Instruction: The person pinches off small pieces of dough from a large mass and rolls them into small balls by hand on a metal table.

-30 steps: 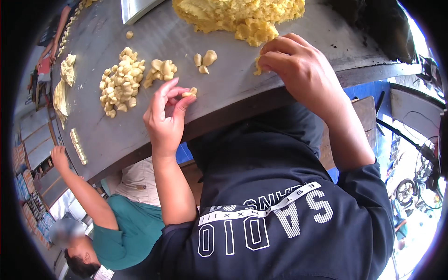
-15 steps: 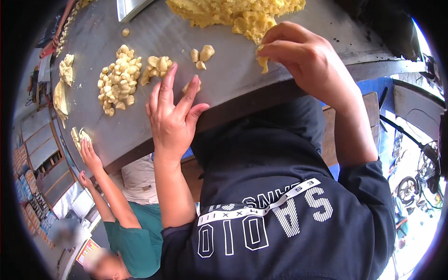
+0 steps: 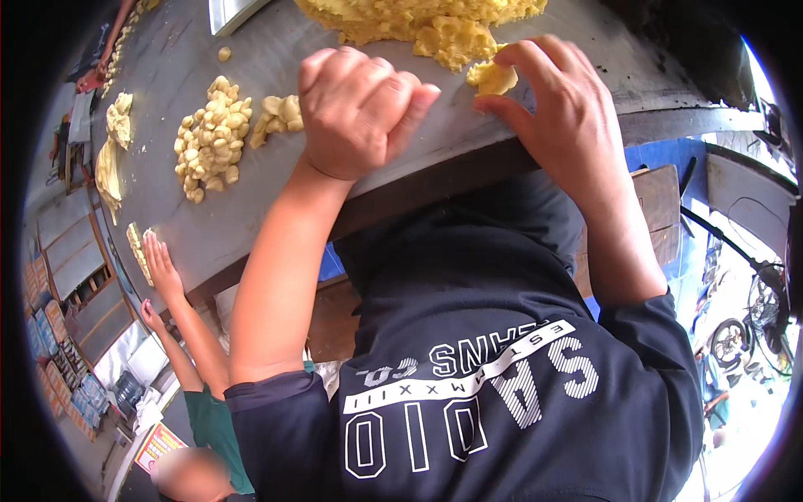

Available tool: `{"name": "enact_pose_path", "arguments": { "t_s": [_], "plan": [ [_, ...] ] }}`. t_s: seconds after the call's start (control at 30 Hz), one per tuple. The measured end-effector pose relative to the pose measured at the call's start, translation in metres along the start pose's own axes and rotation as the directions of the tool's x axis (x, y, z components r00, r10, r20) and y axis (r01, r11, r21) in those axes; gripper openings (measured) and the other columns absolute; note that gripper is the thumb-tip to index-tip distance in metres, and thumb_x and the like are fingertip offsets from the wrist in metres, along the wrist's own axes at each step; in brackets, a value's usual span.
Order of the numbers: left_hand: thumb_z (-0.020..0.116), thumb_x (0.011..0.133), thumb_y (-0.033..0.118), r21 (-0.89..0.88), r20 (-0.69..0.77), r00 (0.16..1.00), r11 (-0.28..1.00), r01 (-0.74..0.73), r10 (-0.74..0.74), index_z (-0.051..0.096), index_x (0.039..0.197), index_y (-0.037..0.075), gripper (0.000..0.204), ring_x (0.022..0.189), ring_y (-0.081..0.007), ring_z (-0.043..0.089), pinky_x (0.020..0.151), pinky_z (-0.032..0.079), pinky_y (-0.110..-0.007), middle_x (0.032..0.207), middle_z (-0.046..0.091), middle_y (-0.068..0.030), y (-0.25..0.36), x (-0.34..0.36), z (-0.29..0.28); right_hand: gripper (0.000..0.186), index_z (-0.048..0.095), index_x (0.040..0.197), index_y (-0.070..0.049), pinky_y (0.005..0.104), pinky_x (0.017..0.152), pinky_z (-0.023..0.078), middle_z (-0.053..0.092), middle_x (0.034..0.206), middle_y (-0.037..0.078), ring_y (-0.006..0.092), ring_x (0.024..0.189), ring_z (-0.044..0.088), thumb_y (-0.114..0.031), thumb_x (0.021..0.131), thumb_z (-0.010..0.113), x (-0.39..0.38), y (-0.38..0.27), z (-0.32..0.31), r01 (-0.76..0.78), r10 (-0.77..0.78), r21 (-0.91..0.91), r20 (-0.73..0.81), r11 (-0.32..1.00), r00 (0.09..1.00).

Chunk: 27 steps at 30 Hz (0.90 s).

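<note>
My left hand (image 3: 360,113) is closed in a loose fist above the grey tabletop (image 3: 276,197), its back turned up. Whatever its curled fingers hold is hidden. Just behind and left of it, a small cluster of pale dough pieces (image 3: 280,115) is partly covered. My right hand (image 3: 565,109) curves its thumb and fingers around a small piece of yellow mash (image 3: 495,79). This piece is at the near edge of a large crumbly heap of yellow mash (image 3: 418,23).
A bigger pile of pale dough pieces (image 3: 213,138) sits to the left, with one loose piece (image 3: 224,53) behind it. Dough lumps (image 3: 109,180) lie farther left. A co-worker's hand (image 3: 161,263) rests by a dough strip (image 3: 138,251). A metal tray (image 3: 237,12) stands at the back.
My left hand has gone from spread fingers over a dough piece to a fist, farther forward and right. My right hand's pinch has widened around the yellow piece. The co-worker's arms have shifted slightly.
</note>
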<state>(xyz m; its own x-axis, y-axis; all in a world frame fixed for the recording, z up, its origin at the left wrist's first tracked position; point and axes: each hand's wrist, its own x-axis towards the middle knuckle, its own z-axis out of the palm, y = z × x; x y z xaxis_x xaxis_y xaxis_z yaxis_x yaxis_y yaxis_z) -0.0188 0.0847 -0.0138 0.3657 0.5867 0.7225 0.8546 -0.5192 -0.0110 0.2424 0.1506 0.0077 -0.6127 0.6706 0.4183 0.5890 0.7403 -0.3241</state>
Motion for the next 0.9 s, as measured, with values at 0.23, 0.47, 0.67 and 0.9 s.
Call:
{"name": "enact_pose_path", "arguments": {
  "t_s": [0.23, 0.47, 0.67, 0.9],
  "plan": [
    [0.074, 0.107, 0.016, 0.003, -0.033, 0.998, 0.999, -0.051, 0.051, 0.075, 0.085, 0.011, 0.022, 0.076, -0.0265, 0.066, 0.084, 0.048, -0.041, 0.079, 0.070, -0.0044, 0.022, 0.007, 0.002, 0.019, 0.081, 0.110, -0.011, 0.0420, 0.094, 0.064, 0.077, 0.121, 0.007, 0.0306, 0.112, 0.075, -0.012, 0.091, 0.083, 0.010, 0.000, 0.015, 0.171, -0.173, 0.083, 0.019, 0.982, 0.985],
    [0.086, 0.101, 0.023, -0.162, 0.069, 0.997, 0.987, -0.013, 0.025, 0.074, 0.088, 0.012, 0.021, 0.076, -0.0255, 0.069, 0.081, 0.054, -0.040, 0.078, 0.069, -0.0040, 0.012, 0.008, -0.002, 0.010, 0.071, 0.094, -0.012, 0.0450, 0.089, 0.061, 0.066, 0.102, 0.006, 0.0299, 0.100, 0.070, -0.018, 0.092, 0.080, 0.019, -0.018, 0.030, 0.170, -0.170, 0.008, 0.026, 0.985, 0.985],
    [0.082, 0.107, 0.028, 0.126, 0.153, 0.747, 0.762, 0.635, -0.647, 0.087, 0.101, 0.007, 0.022, 0.068, -0.0243, 0.064, 0.073, 0.049, -0.040, 0.073, 0.068, -0.0045, 0.015, -0.015, -0.075, 0.020, 0.076, 0.100, -0.009, 0.0473, 0.092, 0.060, 0.072, 0.103, 0.008, 0.0339, 0.102, 0.071, -0.019, 0.088, 0.088, 0.011, 0.004, -0.002, 0.056, -0.064, 0.169, 0.042, 0.984, 0.997],
    [0.088, 0.101, 0.021, 0.177, 0.070, 0.636, 0.637, 0.750, -0.768, 0.088, 0.107, 0.007, 0.016, 0.093, -0.0288, 0.070, 0.084, 0.054, -0.046, 0.101, 0.070, -0.0079, 0.063, -0.063, -0.073, 0.027, 0.083, 0.113, -0.008, 0.0442, 0.097, 0.063, 0.078, 0.115, 0.008, 0.0322, 0.111, 0.075, -0.004, 0.086, 0.083, 0.007, -0.013, 0.003, 0.119, -0.150, 0.257, 0.104, 0.959, 0.983]
  ]
}}
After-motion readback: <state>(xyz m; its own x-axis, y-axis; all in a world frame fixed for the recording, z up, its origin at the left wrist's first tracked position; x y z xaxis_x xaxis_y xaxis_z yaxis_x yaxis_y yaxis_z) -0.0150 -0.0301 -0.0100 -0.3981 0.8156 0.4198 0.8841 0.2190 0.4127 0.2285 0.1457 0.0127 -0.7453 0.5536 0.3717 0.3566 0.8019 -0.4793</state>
